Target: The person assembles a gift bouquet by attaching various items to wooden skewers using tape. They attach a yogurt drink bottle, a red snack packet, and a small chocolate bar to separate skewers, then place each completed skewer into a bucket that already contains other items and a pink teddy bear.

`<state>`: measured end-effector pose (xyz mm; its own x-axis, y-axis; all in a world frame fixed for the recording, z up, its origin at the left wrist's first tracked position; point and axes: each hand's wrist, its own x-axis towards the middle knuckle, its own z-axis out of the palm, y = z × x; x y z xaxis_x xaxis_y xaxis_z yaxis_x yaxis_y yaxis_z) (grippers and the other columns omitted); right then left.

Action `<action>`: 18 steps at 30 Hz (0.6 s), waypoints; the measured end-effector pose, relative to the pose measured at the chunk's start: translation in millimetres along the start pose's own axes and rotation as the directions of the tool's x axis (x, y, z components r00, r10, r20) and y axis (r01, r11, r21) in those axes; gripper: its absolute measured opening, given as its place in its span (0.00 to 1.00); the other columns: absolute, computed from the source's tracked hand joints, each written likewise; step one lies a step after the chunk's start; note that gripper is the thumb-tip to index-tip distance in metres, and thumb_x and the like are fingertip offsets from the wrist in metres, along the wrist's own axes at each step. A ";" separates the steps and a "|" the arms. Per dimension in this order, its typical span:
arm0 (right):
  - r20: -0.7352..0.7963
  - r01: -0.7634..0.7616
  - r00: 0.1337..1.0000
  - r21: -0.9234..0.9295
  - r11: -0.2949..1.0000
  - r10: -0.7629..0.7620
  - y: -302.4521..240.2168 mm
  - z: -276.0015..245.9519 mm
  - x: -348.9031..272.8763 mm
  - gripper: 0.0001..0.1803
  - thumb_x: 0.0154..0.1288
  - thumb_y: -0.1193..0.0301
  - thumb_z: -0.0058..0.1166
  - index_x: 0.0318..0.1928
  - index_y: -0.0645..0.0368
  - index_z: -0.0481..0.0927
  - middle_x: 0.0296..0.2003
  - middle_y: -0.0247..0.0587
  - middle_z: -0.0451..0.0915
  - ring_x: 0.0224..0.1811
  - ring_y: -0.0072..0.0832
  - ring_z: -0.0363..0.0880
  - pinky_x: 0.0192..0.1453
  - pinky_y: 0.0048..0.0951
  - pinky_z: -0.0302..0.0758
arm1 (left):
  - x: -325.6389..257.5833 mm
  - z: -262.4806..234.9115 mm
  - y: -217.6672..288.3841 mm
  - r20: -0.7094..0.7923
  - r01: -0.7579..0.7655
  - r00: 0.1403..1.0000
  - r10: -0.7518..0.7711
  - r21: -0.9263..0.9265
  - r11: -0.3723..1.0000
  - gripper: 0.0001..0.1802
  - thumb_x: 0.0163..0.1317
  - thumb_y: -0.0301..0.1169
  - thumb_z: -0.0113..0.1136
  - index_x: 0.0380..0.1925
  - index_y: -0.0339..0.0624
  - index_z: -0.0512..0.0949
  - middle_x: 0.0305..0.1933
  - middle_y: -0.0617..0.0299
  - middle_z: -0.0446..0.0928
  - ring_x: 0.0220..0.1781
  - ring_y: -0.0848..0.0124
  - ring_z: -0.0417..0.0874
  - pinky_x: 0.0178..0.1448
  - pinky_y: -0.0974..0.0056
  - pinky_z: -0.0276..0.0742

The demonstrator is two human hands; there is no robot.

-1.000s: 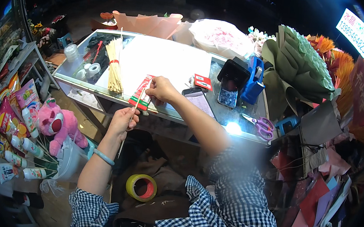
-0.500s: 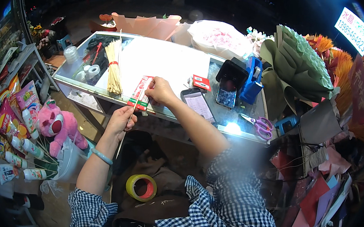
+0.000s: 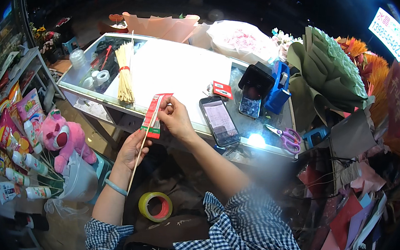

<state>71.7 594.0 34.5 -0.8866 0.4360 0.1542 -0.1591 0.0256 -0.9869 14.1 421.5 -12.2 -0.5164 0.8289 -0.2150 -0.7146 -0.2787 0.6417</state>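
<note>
A thin wooden stick (image 3: 134, 171) lies along a small red packet (image 3: 156, 107) with a green lower end, in front of the table's near edge. Fingers of my left hand (image 3: 132, 148) are closed around the stick where it meets the packet's lower end. My right hand (image 3: 177, 119) pinches the packet's right side near the top. A bundle of similar sticks (image 3: 126, 80), bound with a red band, rests on the table just beyond. Below my hands, a roll of yellow tape (image 3: 142, 205) sits on dark cloth at my lap.
On the glass-topped table (image 3: 187, 58) are a phone (image 3: 219, 121), a second phone (image 3: 250, 101), purple-handled scissors (image 3: 289, 141) and a blue tape dispenser (image 3: 276, 94). Wrapped bouquets (image 3: 241, 42) line the back. A pink plush toy (image 3: 71, 139) and snack packets (image 3: 11, 131) stand at left.
Both hands have drawn the packet and stick toward me, off the tabletop and past its near edge. The packet is now raised, with the stick still along it.
</note>
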 end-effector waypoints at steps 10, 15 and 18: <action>0.192 0.142 0.974 -0.081 0.987 -0.124 -24.2 -1.4 -24.0 0.08 0.60 0.77 0.53 0.37 0.61 0.68 0.18 0.29 0.70 0.19 0.14 0.67 0.22 0.18 0.64 | 8.4 19.5 7.9 0.130 -0.130 0.985 0.113 0.128 0.983 0.17 0.62 0.38 0.60 0.46 0.40 0.74 0.37 0.67 0.79 0.36 0.79 0.80 0.40 0.74 0.79; 0.274 0.172 0.952 -0.108 0.979 -0.137 -39.5 -1.7 -33.1 0.08 0.64 0.78 0.50 0.43 0.61 0.68 0.26 0.29 0.72 0.25 0.13 0.69 0.28 0.16 0.67 | 6.7 27.3 20.2 0.199 -0.174 0.970 0.143 0.150 0.973 0.17 0.62 0.37 0.60 0.47 0.40 0.74 0.39 0.64 0.79 0.37 0.78 0.80 0.43 0.71 0.79; 0.331 0.049 0.941 0.087 0.995 -0.075 -49.8 -5.3 -38.9 0.08 0.66 0.78 0.47 0.45 0.61 0.68 0.27 0.29 0.73 0.27 0.13 0.71 0.29 0.18 0.69 | 2.1 33.4 23.2 0.237 -0.207 0.956 0.175 0.117 0.971 0.16 0.63 0.35 0.59 0.48 0.40 0.74 0.40 0.62 0.79 0.39 0.76 0.81 0.44 0.69 0.80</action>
<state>116.4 580.5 77.4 -0.9657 0.1107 0.2350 -0.2397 -0.0308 -0.9704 12.2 433.0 26.9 -0.5069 0.8582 0.0808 -0.5320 -0.3852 0.7540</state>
